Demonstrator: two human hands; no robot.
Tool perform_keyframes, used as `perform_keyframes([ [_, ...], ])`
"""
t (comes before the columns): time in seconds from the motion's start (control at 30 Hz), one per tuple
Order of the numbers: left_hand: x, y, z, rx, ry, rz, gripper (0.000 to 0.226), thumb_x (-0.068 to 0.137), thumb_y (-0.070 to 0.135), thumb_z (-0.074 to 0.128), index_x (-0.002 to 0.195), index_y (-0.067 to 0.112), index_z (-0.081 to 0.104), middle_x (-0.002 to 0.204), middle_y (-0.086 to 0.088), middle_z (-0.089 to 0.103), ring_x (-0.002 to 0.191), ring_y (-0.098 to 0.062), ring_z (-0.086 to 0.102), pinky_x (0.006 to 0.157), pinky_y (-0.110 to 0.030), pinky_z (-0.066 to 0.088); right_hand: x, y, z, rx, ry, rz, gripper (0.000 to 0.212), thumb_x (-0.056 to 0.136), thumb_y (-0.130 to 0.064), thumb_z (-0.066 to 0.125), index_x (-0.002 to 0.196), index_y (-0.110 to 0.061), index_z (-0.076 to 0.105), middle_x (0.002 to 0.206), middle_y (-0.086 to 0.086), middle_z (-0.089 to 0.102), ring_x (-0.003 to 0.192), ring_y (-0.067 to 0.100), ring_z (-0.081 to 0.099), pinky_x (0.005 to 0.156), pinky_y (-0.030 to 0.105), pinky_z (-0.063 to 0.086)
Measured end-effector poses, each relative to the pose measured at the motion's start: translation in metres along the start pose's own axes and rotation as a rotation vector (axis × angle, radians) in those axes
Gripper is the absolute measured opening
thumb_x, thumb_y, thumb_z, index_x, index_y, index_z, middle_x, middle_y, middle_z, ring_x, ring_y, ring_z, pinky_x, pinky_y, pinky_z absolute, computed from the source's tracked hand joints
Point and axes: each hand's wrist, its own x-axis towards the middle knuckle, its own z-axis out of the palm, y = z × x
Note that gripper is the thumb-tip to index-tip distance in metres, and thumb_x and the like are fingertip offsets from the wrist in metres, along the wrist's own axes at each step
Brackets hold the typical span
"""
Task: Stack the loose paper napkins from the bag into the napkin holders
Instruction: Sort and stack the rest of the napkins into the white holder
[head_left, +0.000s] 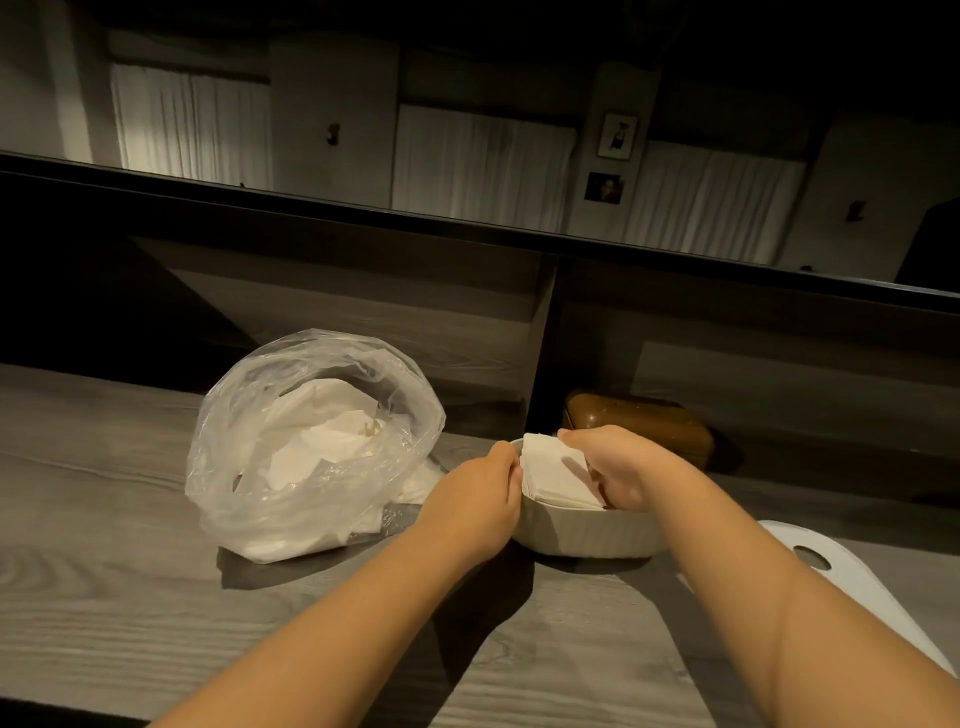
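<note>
A clear plastic bag (306, 447) lies open on the wooden counter at centre left, with loose white paper napkins (317, 436) inside. To its right stands a cream ribbed napkin holder (582, 535). A stack of white napkins (558, 475) sits tilted in the holder. My left hand (480, 499) grips the stack's left edge with fingertips at the holder's rim. My right hand (618, 462) holds the stack from the top and right side.
A brown lidded box (639, 421) stands behind the holder against the back panel. A white board with a handle hole (852, 577) lies at the right edge. A dark vertical divider (540, 343) rises behind the holder, and a mirror runs above the ledge.
</note>
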Motion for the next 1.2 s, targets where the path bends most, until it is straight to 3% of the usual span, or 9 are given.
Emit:
perform_keyframes([
  [0.13,0.0,0.001,-0.003,-0.017,-0.006,-0.025,0.021,0.107,0.032,0.033,0.115,0.018,0.046,0.097,0.001,0.06,0.087,-0.014,0.06,0.083,-0.034,0.054,-0.006,-0.006,0.003,0.093,-0.132,0.034,0.056,0.098,-0.041,0.053,0.146,-0.015,0.038,0.139,0.013,0.05,0.121,0.032,0.054,0.099,0.039,0.049],
  [0.23,0.0,-0.003,-0.01,-0.059,0.047,-0.02,0.017,0.107,0.033,0.034,0.113,0.021,0.043,0.09,0.003,0.058,0.08,-0.011,0.059,0.078,-0.031,0.055,-0.016,-0.016,0.007,-0.134,0.107,-0.086,0.054,0.101,-0.039,0.049,0.147,-0.013,0.036,0.145,0.013,0.045,0.12,0.03,0.053,0.101,0.041,0.045],
  [0.37,0.0,-0.007,-0.029,-0.096,0.189,-0.007,0.014,0.106,0.03,0.036,0.113,0.022,0.045,0.086,0.003,0.058,0.074,-0.012,0.059,0.072,-0.033,0.056,-0.035,-0.033,0.03,-0.342,0.428,-0.572,0.021,0.098,-0.027,0.054,0.117,-0.019,0.057,0.112,0.005,0.062,0.091,0.017,0.059,0.081,0.035,0.053],
  [0.43,-0.001,-0.009,-0.041,-0.094,0.224,-0.011,0.013,0.105,0.027,0.036,0.111,0.021,0.047,0.085,0.002,0.058,0.073,-0.014,0.058,0.064,-0.033,0.052,-0.046,-0.042,0.055,-0.408,0.337,-0.683,0.006,0.098,-0.023,0.053,0.096,-0.021,0.059,0.093,-0.001,0.061,0.081,0.013,0.058,0.073,0.029,0.051],
  [0.5,-0.004,-0.018,-0.055,-0.012,0.244,-0.022,0.013,0.104,0.027,0.037,0.108,0.02,0.047,0.085,0.004,0.056,0.072,-0.013,0.054,0.057,-0.026,0.041,-0.048,-0.049,0.08,-0.434,0.224,-0.703,0.016,0.099,-0.02,0.046,0.091,-0.02,0.06,0.087,-0.003,0.061,0.08,0.012,0.056,0.069,0.028,0.047],
  [0.63,-0.019,-0.06,-0.087,0.329,0.289,-0.108,0.012,0.099,0.028,0.045,0.11,0.03,0.051,0.103,0.005,0.062,0.091,-0.015,0.052,0.079,-0.034,0.043,-0.046,-0.06,0.12,-0.406,0.077,-0.768,0.016,0.098,-0.013,0.047,0.094,-0.023,0.058,0.097,-0.005,0.061,0.085,0.01,0.055,0.068,0.022,0.044],
  [0.8,-0.047,-0.123,-0.116,0.467,0.111,-0.239,0.027,0.096,0.033,0.051,0.122,0.033,0.054,0.118,0.01,0.064,0.115,-0.019,0.052,0.095,-0.036,0.042,-0.036,-0.065,0.149,-0.674,-0.168,-0.862,0.027,0.101,-0.017,0.042,0.12,-0.028,0.058,0.121,-0.007,0.061,0.109,0.012,0.056,0.095,0.029,0.047],
  [1.03,-0.075,-0.156,-0.113,0.336,-0.126,-0.046,0.028,0.101,0.031,0.045,0.122,0.044,0.059,0.111,0.016,0.064,0.111,-0.007,0.046,0.097,-0.031,0.035,-0.032,-0.075,0.144,-1.324,-0.259,-0.613,0.018,0.095,-0.024,0.056,0.102,-0.016,0.071,0.096,0.001,0.067,0.085,0.015,0.059,0.081,0.026,0.048],
  [1.2,-0.075,-0.151,-0.111,0.445,-0.314,0.132,0.048,0.103,0.021,0.036,0.137,0.054,0.045,0.12,0.016,0.052,0.108,-0.01,0.037,0.089,-0.035,0.024,-0.029,-0.076,0.158,-1.151,-0.089,-0.839,0.026,0.092,-0.008,0.06,0.112,-0.025,0.055,0.118,-0.002,0.056,0.096,0.015,0.055,0.09,0.026,0.05],
])
